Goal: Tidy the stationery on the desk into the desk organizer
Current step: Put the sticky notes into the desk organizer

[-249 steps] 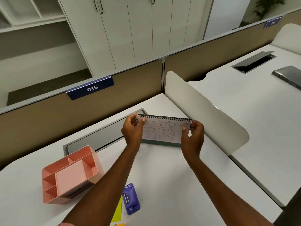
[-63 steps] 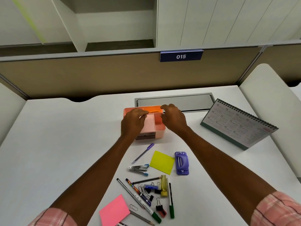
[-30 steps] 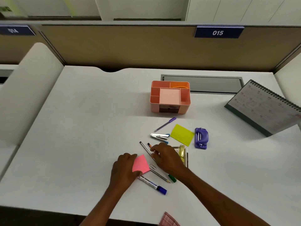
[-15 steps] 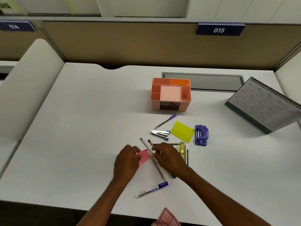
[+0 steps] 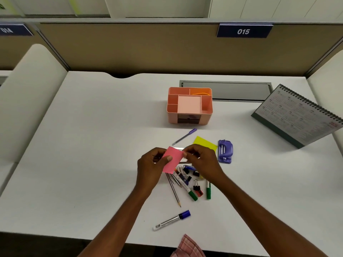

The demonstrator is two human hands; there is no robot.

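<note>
Pink sticky note [image 5: 172,160], now raised off the desk [image 5: 92,145], flat, pinched by left hand [image 5: 150,165] and right hand [image 5: 202,162]

**A:** Is it bright?

**B:** Yes. Soft light comes from above, and the white desk [image 5: 92,145] looks even, with no glare.

**A:** Any shadows?

**B:** Only pale ones. There is a thin one in front of the pink box [image 5: 189,106] and a darker one under the calendar [image 5: 297,115] at the right.

**A:** Is it sharp?

**B:** The pink note [image 5: 171,161] in the middle is clear. Straight lines bend near the edges, and a yellow-green streak smears the upper left.
</note>
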